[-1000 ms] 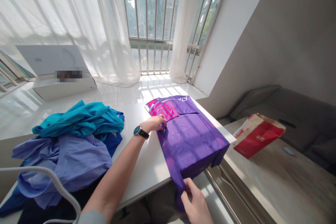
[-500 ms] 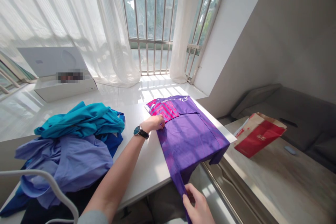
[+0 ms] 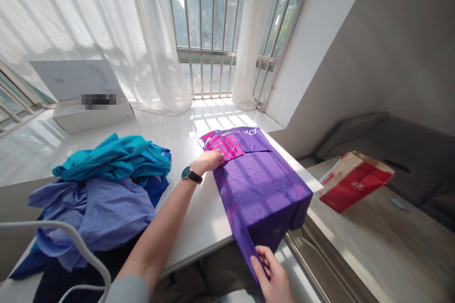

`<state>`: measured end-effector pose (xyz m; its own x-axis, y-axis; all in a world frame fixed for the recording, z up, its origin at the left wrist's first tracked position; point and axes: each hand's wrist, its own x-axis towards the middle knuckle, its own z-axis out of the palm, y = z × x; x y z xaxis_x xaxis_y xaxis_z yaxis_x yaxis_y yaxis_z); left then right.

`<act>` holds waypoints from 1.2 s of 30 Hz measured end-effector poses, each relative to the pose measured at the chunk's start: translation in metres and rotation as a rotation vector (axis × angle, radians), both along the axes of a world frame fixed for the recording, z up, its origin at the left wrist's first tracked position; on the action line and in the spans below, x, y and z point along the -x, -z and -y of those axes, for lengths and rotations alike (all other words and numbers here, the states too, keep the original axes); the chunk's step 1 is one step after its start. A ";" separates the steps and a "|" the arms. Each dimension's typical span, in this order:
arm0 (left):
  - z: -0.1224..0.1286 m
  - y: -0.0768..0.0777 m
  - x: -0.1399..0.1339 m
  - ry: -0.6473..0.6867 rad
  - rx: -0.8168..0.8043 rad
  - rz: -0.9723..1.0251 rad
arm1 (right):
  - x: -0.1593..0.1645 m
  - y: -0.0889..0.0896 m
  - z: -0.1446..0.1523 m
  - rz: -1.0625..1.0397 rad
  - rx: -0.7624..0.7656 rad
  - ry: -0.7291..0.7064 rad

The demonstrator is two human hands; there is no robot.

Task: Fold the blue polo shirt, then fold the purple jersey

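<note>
A purple sports shirt (image 3: 256,184) with white lettering lies partly folded on the white table (image 3: 194,227), and its lower end hangs over the front edge. A pink-striped part (image 3: 232,146) of it is turned inward at the upper left. My left hand (image 3: 212,159), with a watch (image 3: 191,174) on the wrist, is closed on the shirt's left edge just below the pink part. Below the table edge, my right hand (image 3: 272,272) pinches the hanging left corner of the hem. The fingertips of my left hand are partly hidden.
To the left lies a heap of teal (image 3: 113,156) and lavender clothes (image 3: 95,213), with a white tube (image 3: 76,239) in front. An open white box (image 3: 94,118) stands on the sill. Rightward, a red paper bag (image 3: 357,182) stands on a lower marbled table (image 3: 369,246).
My right hand has moved slightly right and drawn the hem corner out, so the hanging front of the shirt is spread wider. My left hand keeps its place on the shirt's edge.
</note>
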<state>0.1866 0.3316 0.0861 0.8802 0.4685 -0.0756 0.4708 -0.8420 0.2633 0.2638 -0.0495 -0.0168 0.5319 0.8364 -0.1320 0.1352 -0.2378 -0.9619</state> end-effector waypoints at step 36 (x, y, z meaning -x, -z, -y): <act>0.084 0.024 0.015 -0.327 -0.125 0.379 | -0.237 0.028 -0.029 0.026 -0.206 0.433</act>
<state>0.1714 0.2472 0.0618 0.6407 0.7091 0.2946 0.6061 -0.7026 0.3729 0.5007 -0.0203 -0.0449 0.8383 0.5444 0.0310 0.0904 -0.0826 -0.9925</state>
